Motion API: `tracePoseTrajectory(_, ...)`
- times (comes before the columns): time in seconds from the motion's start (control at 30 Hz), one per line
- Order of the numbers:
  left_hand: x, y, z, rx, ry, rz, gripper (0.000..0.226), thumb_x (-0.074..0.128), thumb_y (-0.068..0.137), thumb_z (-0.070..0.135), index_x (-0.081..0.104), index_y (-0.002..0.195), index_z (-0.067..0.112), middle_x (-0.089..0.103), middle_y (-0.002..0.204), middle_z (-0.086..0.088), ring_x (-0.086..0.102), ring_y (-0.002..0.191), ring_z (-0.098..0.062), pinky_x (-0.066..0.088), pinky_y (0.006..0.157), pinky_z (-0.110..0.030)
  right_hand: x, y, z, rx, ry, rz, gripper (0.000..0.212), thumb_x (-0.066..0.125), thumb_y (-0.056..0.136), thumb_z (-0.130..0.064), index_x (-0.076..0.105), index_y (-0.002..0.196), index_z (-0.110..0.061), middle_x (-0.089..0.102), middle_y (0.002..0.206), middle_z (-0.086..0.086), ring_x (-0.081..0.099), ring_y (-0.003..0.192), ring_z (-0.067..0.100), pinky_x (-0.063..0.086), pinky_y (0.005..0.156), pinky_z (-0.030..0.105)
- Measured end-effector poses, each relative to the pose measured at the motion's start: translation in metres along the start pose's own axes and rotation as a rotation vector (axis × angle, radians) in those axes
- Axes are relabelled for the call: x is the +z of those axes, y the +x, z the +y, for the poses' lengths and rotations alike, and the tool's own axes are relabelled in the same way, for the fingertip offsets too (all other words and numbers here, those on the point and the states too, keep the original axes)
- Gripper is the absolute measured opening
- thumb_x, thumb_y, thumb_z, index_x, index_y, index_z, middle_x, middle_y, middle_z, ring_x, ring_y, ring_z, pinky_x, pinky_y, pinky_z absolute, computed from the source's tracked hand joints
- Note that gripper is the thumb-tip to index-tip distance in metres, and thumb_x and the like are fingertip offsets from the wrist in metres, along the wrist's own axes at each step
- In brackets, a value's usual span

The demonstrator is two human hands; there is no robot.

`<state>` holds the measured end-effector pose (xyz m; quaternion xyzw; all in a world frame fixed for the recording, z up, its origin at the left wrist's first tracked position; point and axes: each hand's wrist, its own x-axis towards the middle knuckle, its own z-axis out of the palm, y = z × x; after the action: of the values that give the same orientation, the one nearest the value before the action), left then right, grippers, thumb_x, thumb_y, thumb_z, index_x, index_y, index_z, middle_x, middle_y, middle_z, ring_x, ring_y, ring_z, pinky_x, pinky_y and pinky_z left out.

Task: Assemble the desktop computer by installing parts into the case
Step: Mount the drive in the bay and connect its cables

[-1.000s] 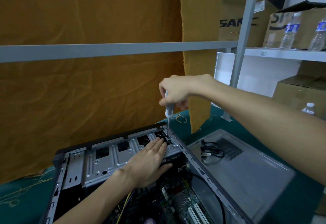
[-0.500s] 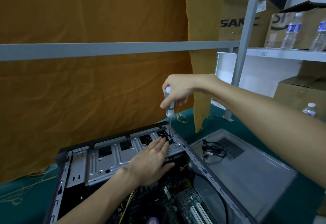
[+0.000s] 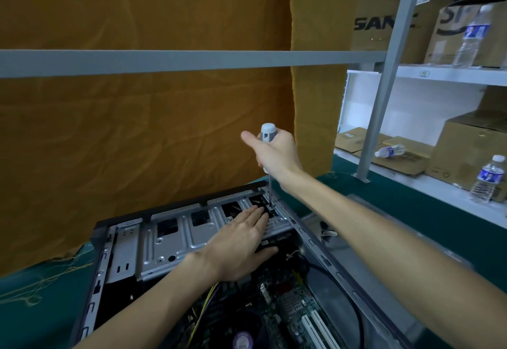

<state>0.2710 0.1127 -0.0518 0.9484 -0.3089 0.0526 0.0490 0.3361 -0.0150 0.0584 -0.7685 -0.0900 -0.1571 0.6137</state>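
An open desktop case (image 3: 323, 250) lies on its side on the green table, its motherboard (image 3: 290, 302) showing at the bottom. A silver drive cage (image 3: 170, 241) spans the case's far end. My left hand (image 3: 241, 241) lies flat on the cage, fingers straight, pressing near its right end. My right hand (image 3: 274, 151) grips a grey-and-white screwdriver (image 3: 267, 136) held upright. Its thin shaft (image 3: 269, 192) points down to the cage's right corner, just beyond my left fingertips. The screw itself is too small to make out.
The case's side panel (image 3: 411, 247) lies on the table at the right, a black cable on it. An orange cloth (image 3: 137, 129) hangs behind. A grey shelf post (image 3: 384, 88) and shelves with cardboard boxes (image 3: 472, 148) and water bottles (image 3: 488, 181) stand at the right.
My right hand has turned on the screwdriver, so the handle's white cap now sticks out above my fist. My left hand stays flat on the cage.
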Motion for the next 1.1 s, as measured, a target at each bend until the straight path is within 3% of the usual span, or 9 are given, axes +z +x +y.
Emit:
tracePoseTrajectory(0.2, 0.003, 0.004, -0.006, -0.008, -0.066, 0.017, 0.088, 0.043, 0.099, 0.066, 0.017, 0.161, 0.01, 0.011, 0.17, -0.007, 0.003, 0.156, -0.017, 0.004, 0.12, -0.023, -0.045, 0.017, -0.003, 0.086, 0.219, -0.501, 0.02, 0.063, 0.1, -0.017, 0.068, 0.114, -0.003, 0.064, 0.085, 0.006, 0.061, 0.079, 0.014, 0.052, 0.076, 0.03)
tracePoseTrajectory(0.33, 0.0, 0.008, -0.012, -0.06, -0.179, 0.047, 0.093, 0.06, 0.088, 0.069, 0.031, 0.159, 0.016, 0.023, 0.167, 0.0, 0.013, 0.154, -0.013, 0.021, 0.121, -0.028, -0.042, 0.027, -0.002, 0.11, 0.286, -0.527, 0.022, 0.068, 0.096, -0.013, 0.07, 0.074, -0.012, 0.076, 0.107, 0.012, 0.071, 0.103, 0.02, 0.056, 0.072, 0.032)
tracePoseTrajectory(0.47, -0.003, 0.009, -0.015, -0.073, -0.178, 0.069, 0.097, 0.064, 0.079, 0.076, 0.04, 0.155, 0.02, 0.035, 0.162, 0.003, 0.024, 0.15, -0.01, 0.032, 0.12, -0.031, -0.019, 0.032, 0.002, 0.173, 0.361, -0.324, 0.038, 0.067, 0.095, -0.013, 0.049, 0.063, -0.017, 0.051, 0.051, 0.0, 0.048, 0.042, 0.014, 0.037, 0.044, 0.025)
tracePoseTrajectory(0.63, -0.004, 0.009, -0.016, -0.082, -0.158, 0.069, 0.096, 0.061, 0.078, 0.08, 0.041, 0.154, 0.024, 0.035, 0.161, 0.007, 0.025, 0.149, -0.009, 0.041, 0.115, -0.04, 0.014, 0.014, 0.017, -0.051, 0.192, 0.197, 0.04, 0.069, 0.092, -0.017, 0.045, 0.06, -0.018, 0.045, 0.048, -0.007, 0.041, 0.043, 0.01, 0.034, 0.044, 0.024)
tracePoseTrajectory(0.7, -0.005, 0.009, -0.015, -0.071, -0.147, 0.074, 0.095, 0.061, 0.078, 0.08, 0.041, 0.154, 0.025, 0.035, 0.161, 0.007, 0.025, 0.148, -0.009, 0.04, 0.115, -0.037, 0.01, 0.014, 0.016, -0.05, 0.178, 0.094, 0.037, 0.072, 0.092, -0.021, 0.049, 0.063, -0.019, 0.048, 0.049, -0.01, 0.042, 0.042, 0.008, 0.035, 0.043, 0.022)
tracePoseTrajectory(0.8, -0.007, 0.009, -0.015, -0.049, -0.13, 0.057, 0.097, 0.061, 0.077, 0.081, 0.041, 0.154, 0.025, 0.035, 0.16, 0.007, 0.026, 0.147, -0.011, 0.037, 0.115, -0.035, -0.015, 0.026, 0.003, 0.09, 0.288, -0.465, 0.016, 0.075, 0.09, -0.023, 0.062, 0.083, -0.016, 0.064, 0.072, -0.001, 0.051, 0.055, 0.01, 0.04, 0.049, 0.02)
tracePoseTrajectory(0.9, -0.009, 0.009, -0.019, -0.048, -0.132, 0.055, 0.095, 0.06, 0.077, 0.082, 0.042, 0.153, 0.028, 0.035, 0.159, 0.011, 0.026, 0.146, -0.009, 0.037, 0.113, -0.034, -0.029, 0.037, -0.001, 0.137, 0.288, -0.755, 0.012, 0.071, 0.088, -0.025, 0.071, 0.079, -0.018, 0.073, 0.089, 0.005, 0.062, 0.068, 0.015, 0.044, 0.06, 0.024)
tracePoseTrajectory(1.0, -0.008, 0.01, -0.021, -0.042, -0.14, 0.059, 0.092, 0.059, 0.077, 0.081, 0.043, 0.151, 0.029, 0.036, 0.157, 0.013, 0.027, 0.144, -0.008, 0.037, 0.113, -0.032, -0.016, 0.036, 0.003, 0.119, 0.266, -0.678, 0.044, 0.066, 0.092, -0.014, 0.052, 0.051, -0.022, 0.049, 0.049, -0.002, 0.045, 0.042, 0.012, 0.039, 0.048, 0.024)
tracePoseTrajectory(1.1, -0.006, 0.011, -0.021, -0.052, -0.153, 0.064, 0.09, 0.058, 0.077, 0.081, 0.044, 0.15, 0.03, 0.037, 0.156, 0.013, 0.027, 0.143, -0.007, 0.039, 0.113, -0.032, -0.008, 0.029, 0.015, 0.034, 0.326, -0.417, 0.052, 0.059, 0.093, -0.006, 0.046, 0.045, -0.022, 0.038, 0.04, -0.004, 0.031, 0.032, 0.011, 0.029, 0.038, 0.02)
